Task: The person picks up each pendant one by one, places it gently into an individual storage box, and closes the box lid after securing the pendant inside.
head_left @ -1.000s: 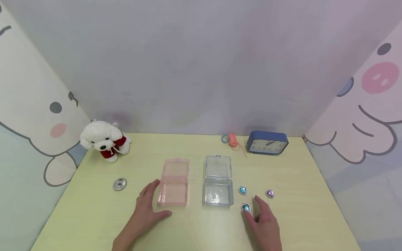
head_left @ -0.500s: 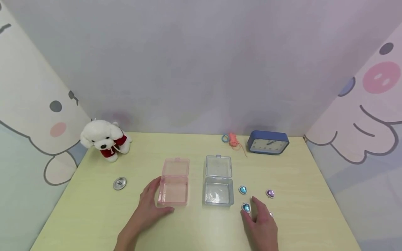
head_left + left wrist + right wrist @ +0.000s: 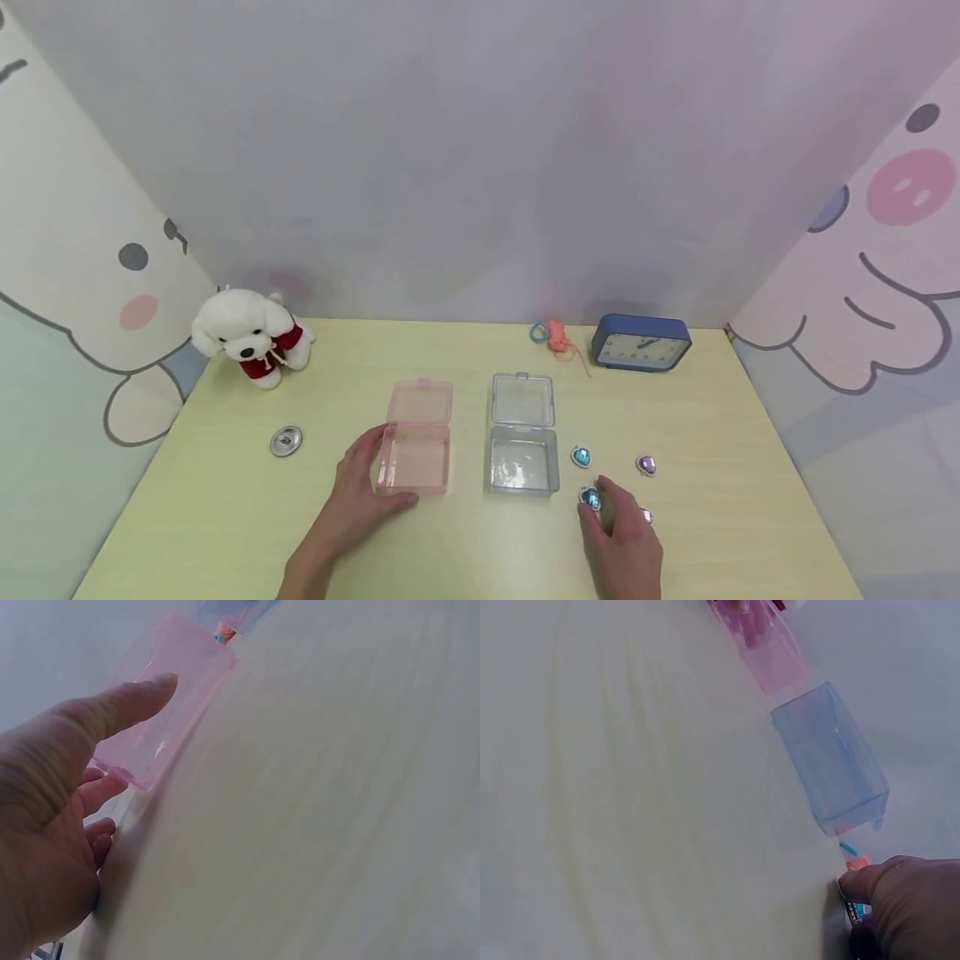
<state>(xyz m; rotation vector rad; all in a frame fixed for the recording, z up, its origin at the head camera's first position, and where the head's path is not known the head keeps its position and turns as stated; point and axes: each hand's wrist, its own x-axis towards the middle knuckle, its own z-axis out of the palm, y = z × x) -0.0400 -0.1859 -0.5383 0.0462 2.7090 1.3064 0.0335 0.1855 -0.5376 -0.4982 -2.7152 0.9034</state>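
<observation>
On the left, my left hand (image 3: 354, 500) rests beside the open pink plastic box (image 3: 414, 458), fingertips at its left wall and thumb stretched toward its front corner. In the left wrist view that thumb overlaps the pink box (image 3: 161, 712). My right hand (image 3: 628, 537) pinches a blue heart-shaped gem (image 3: 590, 498) with silvery edging between thumb and index finger. The gem (image 3: 852, 910) shows edge-on in the right wrist view. Another blue heart gem (image 3: 581, 456) lies just behind it. A purple heart gem (image 3: 647, 465) lies to the right; another gem (image 3: 648, 516) is partly hidden by my right hand.
An open clear bluish box (image 3: 523, 462) stands between the pink box and the gems. Toward the back are a blue clock (image 3: 641, 342), a coral yarn bundle (image 3: 557, 335) and a blue ring (image 3: 538, 332). A plush dog (image 3: 251, 333) and round metal piece (image 3: 286, 441) are left.
The right hand's thumb and index finger have closed in on the front blue gem, uncovering part of a gem at the hand's right. The left hand has shifted slightly right, nearer the pink box.
</observation>
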